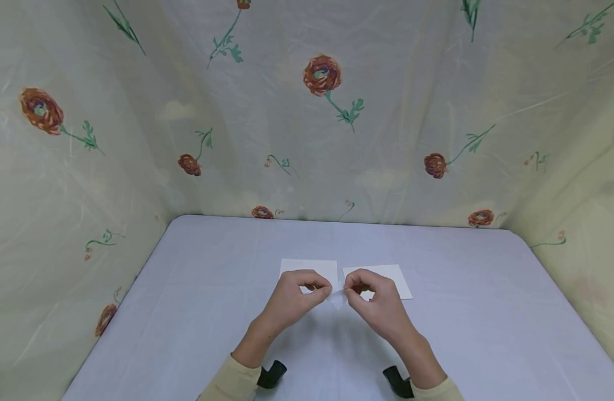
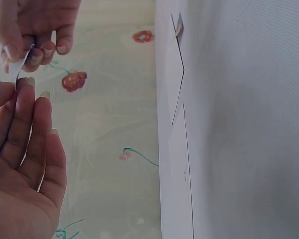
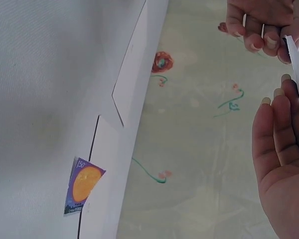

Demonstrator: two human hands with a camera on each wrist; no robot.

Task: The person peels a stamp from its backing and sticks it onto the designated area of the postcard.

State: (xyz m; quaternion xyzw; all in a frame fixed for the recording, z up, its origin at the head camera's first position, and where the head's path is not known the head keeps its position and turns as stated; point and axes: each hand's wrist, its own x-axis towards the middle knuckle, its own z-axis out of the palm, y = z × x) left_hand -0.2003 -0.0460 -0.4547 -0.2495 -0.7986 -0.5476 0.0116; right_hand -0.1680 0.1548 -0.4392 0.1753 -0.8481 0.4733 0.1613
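A small white slip of paper (image 1: 338, 290) is held up between both hands over the table. My left hand (image 1: 300, 295) pinches its left end between thumb and fingertips, while my right hand (image 1: 376, 298) pinches the other end. Edge-on, the slip looks thin and slightly bent in the right wrist view. Behind the hands lie two white paper rectangles, one on the left (image 1: 312, 265) and one on the right (image 1: 389, 272), each partly covered. A postage stamp (image 3: 83, 181) with an orange disc on purple overlaps the right rectangle's near edge; the head view hides it.
The table (image 1: 186, 301) has a pale cloth. Flower-printed curtain (image 1: 387, 111) stands behind it and along both sides. Black wrist mounts (image 1: 271, 375) project inward beneath both forearms.
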